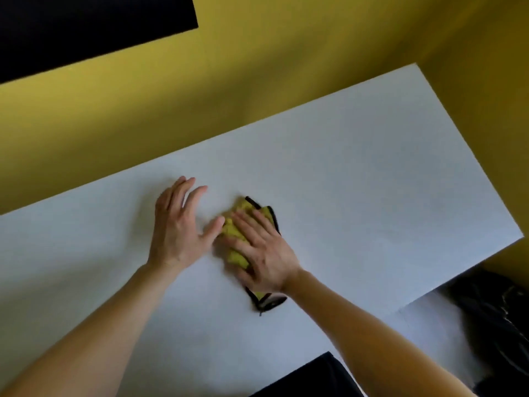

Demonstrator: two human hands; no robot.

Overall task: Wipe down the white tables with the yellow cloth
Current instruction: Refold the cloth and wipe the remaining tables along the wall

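Yellow walls, white table. Pressed yellow cloth under flat right hand, left hand spread empty alongside. Probably needed overlapping strokes.

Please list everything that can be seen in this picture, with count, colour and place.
table: one, white, across the middle.
cloth: one, yellow with black edging, on the table.
wall: one, yellow, behind the table.
panel: one, black, upper left.
dark object: one, black, bottom centre, unidentifiable.
shiny material: one, black, lower right.
left hand: one, flat on the table beside the cloth.
right hand: one, pressing flat on the cloth.
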